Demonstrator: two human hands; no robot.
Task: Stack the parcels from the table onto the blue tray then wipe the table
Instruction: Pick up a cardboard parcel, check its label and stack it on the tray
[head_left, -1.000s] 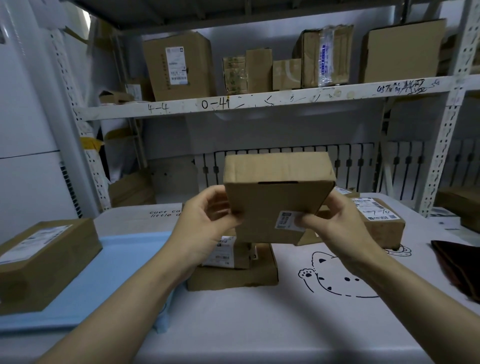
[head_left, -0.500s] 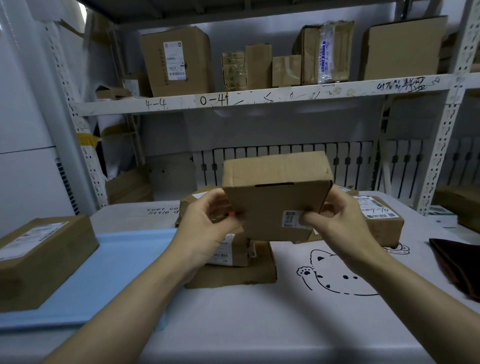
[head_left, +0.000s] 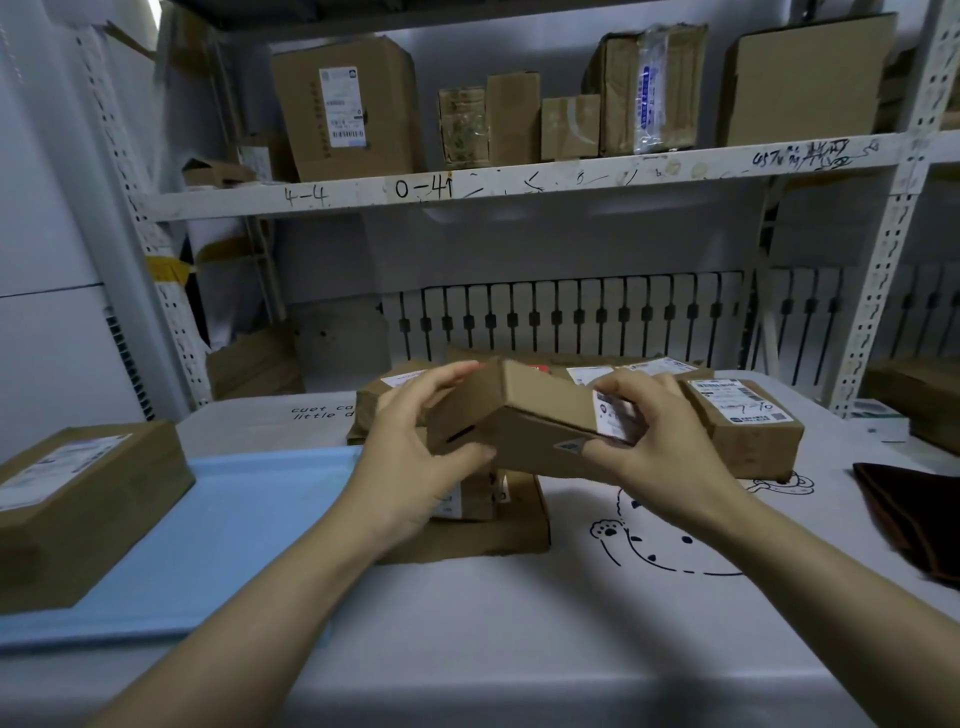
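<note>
You've got the small brown cardboard parcel (head_left: 530, 431) tilted in the air above the flat parcels (head_left: 483, 535) on the white table (head_left: 467, 623). Your left hand (head_left: 415, 462) and right hand (head_left: 660, 447) both clamp its ends. The blue tray (head_left: 208, 519) sits left, carrying one labelled brown box (head_left: 78, 504).

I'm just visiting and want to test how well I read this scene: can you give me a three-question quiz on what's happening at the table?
1. True or false: both the left hand and the right hand hold the held parcel.
2. How many parcels lie on the blue tray? A) none B) one C) three
3. Fill in: the dark cloth lies at the table's ____ edge.

Key: 1 true. 2 B, the tray parcel at its left end. 3 right.
</note>
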